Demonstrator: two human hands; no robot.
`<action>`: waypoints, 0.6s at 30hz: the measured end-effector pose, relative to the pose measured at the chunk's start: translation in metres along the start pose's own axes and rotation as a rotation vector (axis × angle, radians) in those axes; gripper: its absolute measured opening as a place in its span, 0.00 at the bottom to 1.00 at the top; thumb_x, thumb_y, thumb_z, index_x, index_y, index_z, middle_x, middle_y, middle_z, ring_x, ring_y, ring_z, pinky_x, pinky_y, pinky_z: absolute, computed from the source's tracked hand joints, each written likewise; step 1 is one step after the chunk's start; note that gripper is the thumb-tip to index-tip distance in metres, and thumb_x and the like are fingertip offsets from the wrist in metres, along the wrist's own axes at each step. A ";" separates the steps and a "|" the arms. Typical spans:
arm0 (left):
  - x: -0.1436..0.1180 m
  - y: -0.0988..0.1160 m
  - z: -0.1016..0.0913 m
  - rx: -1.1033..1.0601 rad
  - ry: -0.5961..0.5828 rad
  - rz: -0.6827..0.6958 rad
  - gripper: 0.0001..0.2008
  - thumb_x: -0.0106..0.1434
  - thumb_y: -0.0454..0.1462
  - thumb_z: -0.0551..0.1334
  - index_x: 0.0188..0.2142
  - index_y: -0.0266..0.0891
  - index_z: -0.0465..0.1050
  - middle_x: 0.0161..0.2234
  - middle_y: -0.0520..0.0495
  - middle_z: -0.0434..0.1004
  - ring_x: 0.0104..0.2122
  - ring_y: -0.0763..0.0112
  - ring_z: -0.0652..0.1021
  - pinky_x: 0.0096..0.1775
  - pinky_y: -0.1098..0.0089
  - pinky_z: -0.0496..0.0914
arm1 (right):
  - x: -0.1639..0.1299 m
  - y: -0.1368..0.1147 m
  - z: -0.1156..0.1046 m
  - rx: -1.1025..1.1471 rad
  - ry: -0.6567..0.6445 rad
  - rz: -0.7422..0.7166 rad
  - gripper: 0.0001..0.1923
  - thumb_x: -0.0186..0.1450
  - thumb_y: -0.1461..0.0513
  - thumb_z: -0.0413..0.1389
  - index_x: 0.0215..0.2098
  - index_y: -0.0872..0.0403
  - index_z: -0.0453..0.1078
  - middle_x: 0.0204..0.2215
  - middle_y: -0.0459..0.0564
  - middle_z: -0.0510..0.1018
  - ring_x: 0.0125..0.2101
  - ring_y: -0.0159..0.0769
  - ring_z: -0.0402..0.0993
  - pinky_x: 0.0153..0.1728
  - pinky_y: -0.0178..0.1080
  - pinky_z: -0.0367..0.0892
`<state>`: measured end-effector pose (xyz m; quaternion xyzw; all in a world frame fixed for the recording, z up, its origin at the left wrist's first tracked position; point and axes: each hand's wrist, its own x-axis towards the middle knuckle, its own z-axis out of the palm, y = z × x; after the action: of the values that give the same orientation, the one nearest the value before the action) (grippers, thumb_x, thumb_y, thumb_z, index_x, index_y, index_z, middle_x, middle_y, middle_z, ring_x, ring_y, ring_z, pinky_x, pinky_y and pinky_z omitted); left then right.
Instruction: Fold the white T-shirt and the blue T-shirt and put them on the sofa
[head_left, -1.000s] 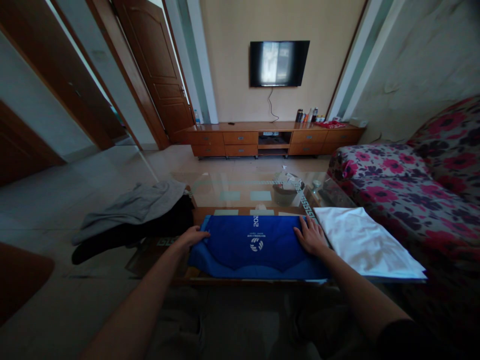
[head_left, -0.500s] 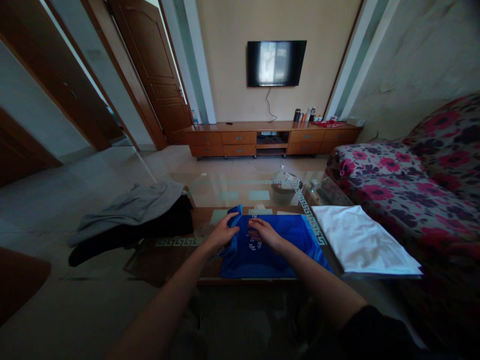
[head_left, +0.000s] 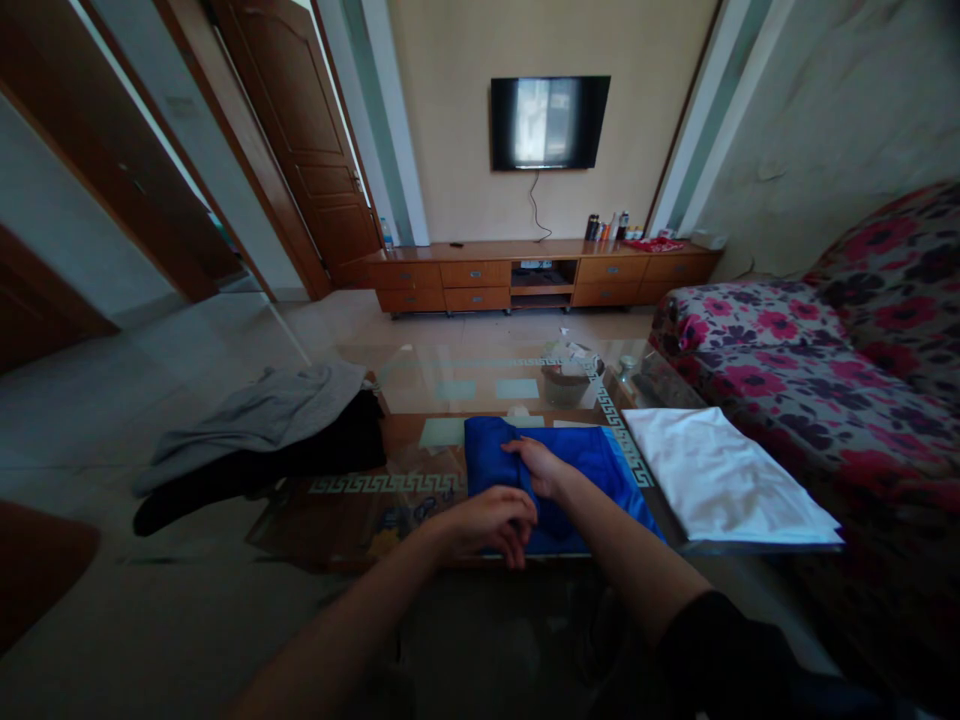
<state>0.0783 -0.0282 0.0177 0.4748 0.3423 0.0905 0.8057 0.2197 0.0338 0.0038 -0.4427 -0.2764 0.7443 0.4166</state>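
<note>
Blue folded cloth [head_left: 577, 455] lies smooth under both hands' flat, loosely spread fingers [head_left: 517, 448].

The room is dim, lit by soft daylight from the far left doorway. The television [head_left: 550, 122] mirrors a bright window, and the glass tabletop [head_left: 480, 385] carries pale glare. Near corners sink into shadow. Straight edges bow outward at left and right; near arms look slightly soft.

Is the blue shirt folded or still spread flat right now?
Folded. The blue shirt lies as a narrow doubled rectangle on the glass table, under the left hand and right hand.
</note>
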 end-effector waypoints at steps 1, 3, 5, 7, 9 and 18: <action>0.001 -0.007 0.009 -0.070 -0.076 -0.035 0.13 0.59 0.40 0.67 0.41 0.38 0.70 0.31 0.46 0.77 0.28 0.63 0.83 0.31 0.67 0.74 | -0.001 -0.002 0.002 0.015 0.010 0.007 0.03 0.69 0.66 0.52 0.42 0.55 0.66 0.24 0.45 0.77 0.23 0.35 0.75 0.31 0.40 0.76; 0.007 -0.022 0.023 -0.233 -0.106 -0.023 0.19 0.54 0.36 0.71 0.45 0.38 0.72 0.41 0.41 0.79 0.37 0.61 0.84 0.42 0.63 0.75 | -0.003 -0.009 0.009 0.071 0.012 0.040 0.06 0.69 0.67 0.51 0.45 0.56 0.66 0.26 0.47 0.78 0.25 0.37 0.77 0.33 0.44 0.78; 0.018 -0.032 0.030 -0.409 -0.053 0.056 0.21 0.55 0.35 0.72 0.48 0.38 0.73 0.47 0.39 0.78 0.43 0.61 0.82 0.49 0.62 0.74 | -0.007 -0.017 0.017 0.165 0.004 0.090 0.10 0.69 0.68 0.49 0.48 0.56 0.65 0.29 0.49 0.80 0.27 0.39 0.79 0.36 0.48 0.78; 0.028 -0.035 0.028 -0.582 0.072 0.156 0.17 0.59 0.39 0.69 0.48 0.38 0.74 0.50 0.39 0.77 0.46 0.62 0.81 0.52 0.63 0.73 | -0.010 -0.025 0.023 0.262 0.008 0.112 0.12 0.70 0.68 0.47 0.50 0.56 0.64 0.32 0.51 0.81 0.29 0.39 0.80 0.38 0.50 0.79; 0.034 -0.030 0.018 -0.728 0.240 0.248 0.14 0.64 0.42 0.66 0.47 0.38 0.75 0.50 0.40 0.78 0.47 0.64 0.80 0.52 0.65 0.73 | -0.011 -0.030 0.026 0.323 0.027 0.092 0.13 0.71 0.68 0.46 0.52 0.56 0.63 0.34 0.51 0.81 0.31 0.39 0.81 0.39 0.50 0.79; 0.024 0.008 -0.036 -0.901 0.653 0.565 0.19 0.67 0.44 0.62 0.54 0.36 0.75 0.52 0.39 0.80 0.47 0.59 0.82 0.47 0.64 0.77 | 0.006 -0.016 0.016 0.435 0.230 -0.206 0.22 0.65 0.73 0.51 0.53 0.47 0.60 0.31 0.42 0.79 0.29 0.34 0.80 0.39 0.43 0.79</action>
<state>0.0743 0.0124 0.0018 0.1084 0.3602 0.5761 0.7257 0.2096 0.0461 0.0212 -0.3939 -0.1044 0.6846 0.6043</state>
